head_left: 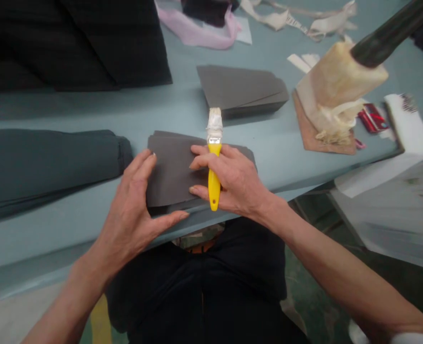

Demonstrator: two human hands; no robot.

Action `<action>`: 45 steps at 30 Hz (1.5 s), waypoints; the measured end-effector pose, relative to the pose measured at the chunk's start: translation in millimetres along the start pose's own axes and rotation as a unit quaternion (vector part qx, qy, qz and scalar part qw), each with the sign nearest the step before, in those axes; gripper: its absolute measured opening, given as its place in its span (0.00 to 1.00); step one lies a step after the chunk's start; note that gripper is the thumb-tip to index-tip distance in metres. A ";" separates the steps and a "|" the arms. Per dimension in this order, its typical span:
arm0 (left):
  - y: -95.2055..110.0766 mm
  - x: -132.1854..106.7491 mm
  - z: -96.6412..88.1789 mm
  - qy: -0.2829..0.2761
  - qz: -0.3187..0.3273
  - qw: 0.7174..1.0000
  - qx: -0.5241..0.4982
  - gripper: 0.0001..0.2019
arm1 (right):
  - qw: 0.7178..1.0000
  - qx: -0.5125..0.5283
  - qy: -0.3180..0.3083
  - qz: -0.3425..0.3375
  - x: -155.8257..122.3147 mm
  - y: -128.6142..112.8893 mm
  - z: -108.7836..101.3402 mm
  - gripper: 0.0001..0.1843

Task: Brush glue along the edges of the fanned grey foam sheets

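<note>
A paintbrush (pixel 214 177) with a yellow handle and whitish, glue-like residue on its bristles lies across my right hand (pixel 238 179). The hand grips it between the fingers while its fingertips rest over a stack of dark grey cut pieces (pixel 175 165) at the table's front edge. My left hand (pixel 134 200) holds no tool. Its fingers and thumb are spread around the left end of that same stack, the fingertips at its edge. Behind, a second stack of grey pieces (pixel 243 88) lies beyond the brush tip.
On the blue-green table (pixel 182 114) lies a dark green stack (pixel 46 167) at left, with black folded fabric (pixel 75 43) behind. A glue-crusted container (pixel 336 76) stands on a brown board at right, near a red packet (pixel 372 118). Pink fabric (pixel 204 31) and white strips (pixel 286 19) lie at the back.
</note>
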State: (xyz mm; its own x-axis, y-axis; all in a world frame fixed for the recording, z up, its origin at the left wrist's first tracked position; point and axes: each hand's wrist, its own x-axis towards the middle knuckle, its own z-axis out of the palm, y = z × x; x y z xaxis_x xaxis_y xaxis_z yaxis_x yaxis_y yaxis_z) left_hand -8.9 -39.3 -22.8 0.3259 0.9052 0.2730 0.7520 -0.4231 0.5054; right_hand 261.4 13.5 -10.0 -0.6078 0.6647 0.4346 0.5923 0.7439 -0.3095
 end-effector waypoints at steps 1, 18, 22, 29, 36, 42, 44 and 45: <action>-1.5 -0.1 1.6 0.009 0.008 1.000 0.004 0.50 | 1.000 0.006 0.002 -0.006 0.0 0.2 -2.7 0.19; -8.8 56.3 -53.5 -0.071 -0.011 0.997 0.016 0.36 | 0.986 -0.079 0.120 0.089 -58.0 16.1 -36.1 0.21; -11.5 114.9 -49.7 -0.155 -0.024 0.988 -0.011 0.41 | 0.989 -0.103 0.098 0.039 -41.7 -8.4 -27.6 0.24; -25.7 148.8 -32.5 -0.226 0.015 0.974 0.003 0.43 | 0.990 -0.125 0.067 0.010 -26.2 -14.9 -5.9 0.23; -35.0 147.9 -26.4 -0.198 0.058 0.979 0.008 0.41 | 0.989 -0.127 0.077 0.018 -31.9 -6.6 1.1 0.19; -36.4 144.0 -26.6 -0.207 0.067 0.976 0.018 0.40 | 0.989 -0.120 0.087 0.014 -31.9 -6.5 2.9 0.18; -36.5 142.7 -26.9 -0.203 0.060 0.977 0.015 0.39 | 0.989 -0.120 0.089 0.012 -31.7 -6.6 3.3 0.17; -36.8 142.4 -27.0 -0.201 0.056 0.978 0.017 0.39 | 0.988 -0.121 0.091 0.013 -31.4 -6.9 3.5 0.16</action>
State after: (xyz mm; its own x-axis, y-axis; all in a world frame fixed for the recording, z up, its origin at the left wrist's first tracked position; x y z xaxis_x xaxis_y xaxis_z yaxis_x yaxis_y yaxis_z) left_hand -5.6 104.1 19.5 0.6001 0.7996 -0.0218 0.7154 -0.5243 0.4618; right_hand 274.6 -12.3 -24.4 -0.4993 0.6430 0.5807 0.7281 0.6747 -0.1211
